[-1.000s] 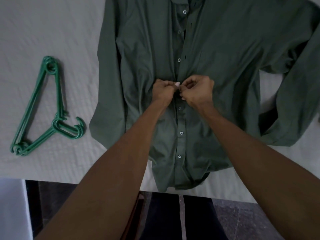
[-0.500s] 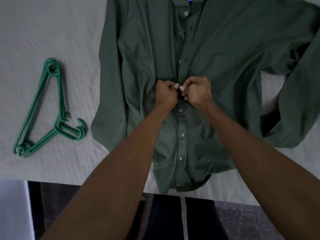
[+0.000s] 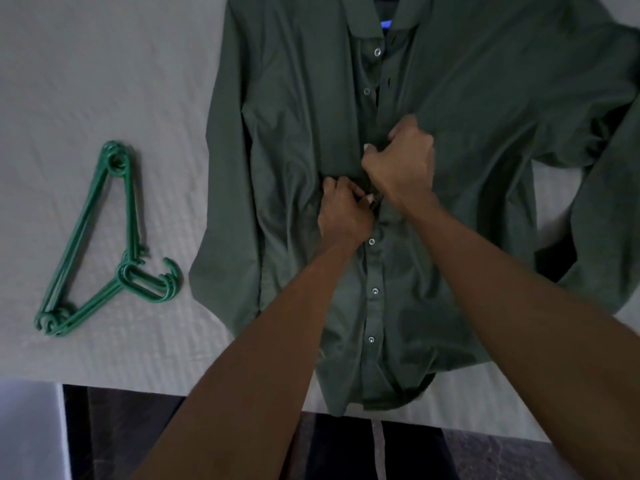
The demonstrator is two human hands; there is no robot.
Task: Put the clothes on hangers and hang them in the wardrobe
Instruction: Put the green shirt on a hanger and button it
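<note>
- Both hands work at the button placket of a dark green shirt (image 3: 294, 168), seen from the head camera looking down along two bare forearms.
- Left hand (image 3: 341, 211) sits lower on the placket, fingers curled and pinching a fold of the shirt's cloth at mid-chest.
- Right hand (image 3: 401, 161) sits just above and to the right of it, fingers curled into a fist that grips the other edge of the placket; the two hands touch or nearly touch where they meet.
- The shirt lies flat, front up, on a white bedspread (image 3: 104, 81), collar at the far side and hem hanging a little over the near edge.
- Below the hands the placket is closed, with three buttons showing in a row; above the hands it lies open, with two more buttons visible near the collar.
- One sleeve runs straight down the left side of the shirt's body; the other is bent and bunched at the right edge of the view.
- A stack of green plastic hangers (image 3: 104, 247) rests on the bedspread well to the left of the shirt, hooks pointing toward it, apart from the cloth.
- Dark floor shows beneath the near edge of the bedspread.
</note>
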